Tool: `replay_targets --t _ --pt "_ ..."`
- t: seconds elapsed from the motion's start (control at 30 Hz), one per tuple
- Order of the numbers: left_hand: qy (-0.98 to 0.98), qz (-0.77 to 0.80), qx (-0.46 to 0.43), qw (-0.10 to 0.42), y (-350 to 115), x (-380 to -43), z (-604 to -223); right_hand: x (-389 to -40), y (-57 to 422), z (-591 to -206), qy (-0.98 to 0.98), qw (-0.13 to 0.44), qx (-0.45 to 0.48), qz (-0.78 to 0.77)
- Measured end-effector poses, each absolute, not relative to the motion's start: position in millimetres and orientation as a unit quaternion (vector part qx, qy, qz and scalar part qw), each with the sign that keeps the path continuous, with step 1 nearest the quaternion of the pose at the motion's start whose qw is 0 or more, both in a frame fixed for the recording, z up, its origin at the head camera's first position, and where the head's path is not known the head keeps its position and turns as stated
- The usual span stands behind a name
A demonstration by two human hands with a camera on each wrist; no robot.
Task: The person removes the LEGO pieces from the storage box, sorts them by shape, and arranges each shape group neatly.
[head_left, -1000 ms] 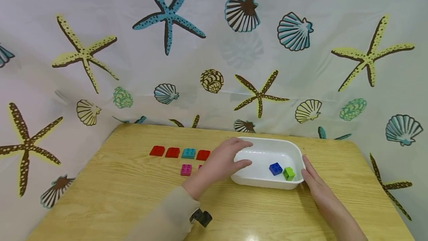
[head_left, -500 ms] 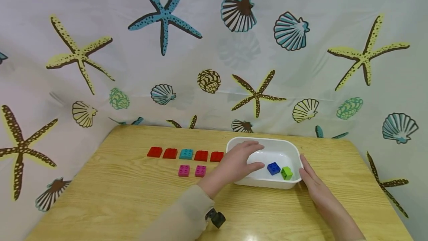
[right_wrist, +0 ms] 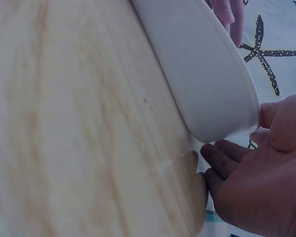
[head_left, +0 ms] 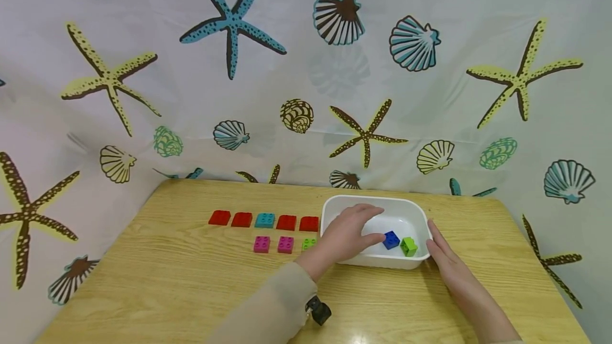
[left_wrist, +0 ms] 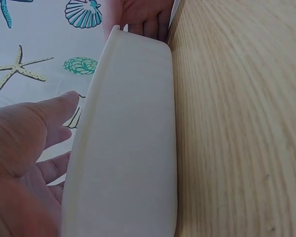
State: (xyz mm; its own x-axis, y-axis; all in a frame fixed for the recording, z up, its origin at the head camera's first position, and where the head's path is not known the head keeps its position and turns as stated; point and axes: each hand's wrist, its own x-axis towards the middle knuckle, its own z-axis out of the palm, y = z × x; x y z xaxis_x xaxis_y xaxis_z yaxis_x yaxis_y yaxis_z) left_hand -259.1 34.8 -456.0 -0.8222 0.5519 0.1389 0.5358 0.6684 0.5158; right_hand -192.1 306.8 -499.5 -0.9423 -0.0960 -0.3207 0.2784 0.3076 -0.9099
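My left hand (head_left: 346,233) hovers over the left part of a white plastic tub (head_left: 375,261), thumb and fingers spread apart with nothing between them. Inside the tub lie a blue toy building brick (head_left: 391,240), close to the left thumb tip, and a lime-green brick (head_left: 408,247) tipped on its side. Against the tub's right end rests my right hand (head_left: 454,267). In the right wrist view, that hand's thumb meets the rim while its fairly straight fingers (right_wrist: 222,158) lie by the outer wall. The left hand hides part of the tub's inside.
Left of the tub, bricks lie in two rows on the wooden table (head_left: 181,280). Red bricks (head_left: 286,222) and a teal brick (head_left: 265,220) form the back row; magenta bricks (head_left: 261,244) and a lime brick (head_left: 309,243) the front. A patterned curtain (head_left: 287,174) hangs behind.
My left hand has moved right, further over the tub, uncovering bricks at the right ends of both rows. The right hand stays at the tub's end. The view has shifted slightly.
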Motion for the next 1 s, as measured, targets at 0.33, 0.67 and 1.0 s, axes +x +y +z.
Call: replay_targets --t 0.33,0.67,1.0 --pt "0.914 0.282 0.290 0.030 55 -269 -465 -190 309 -500 0.794 0.157 0.050 -0.585" --pt "0.916 0.276 0.287 0.047 65 -279 -469 -189 306 -498 0.791 0.155 0.049 -0.590" --pt "0.915 0.267 0.294 0.074 69 -288 -477 -190 306 -499 0.790 0.161 0.058 -0.589"
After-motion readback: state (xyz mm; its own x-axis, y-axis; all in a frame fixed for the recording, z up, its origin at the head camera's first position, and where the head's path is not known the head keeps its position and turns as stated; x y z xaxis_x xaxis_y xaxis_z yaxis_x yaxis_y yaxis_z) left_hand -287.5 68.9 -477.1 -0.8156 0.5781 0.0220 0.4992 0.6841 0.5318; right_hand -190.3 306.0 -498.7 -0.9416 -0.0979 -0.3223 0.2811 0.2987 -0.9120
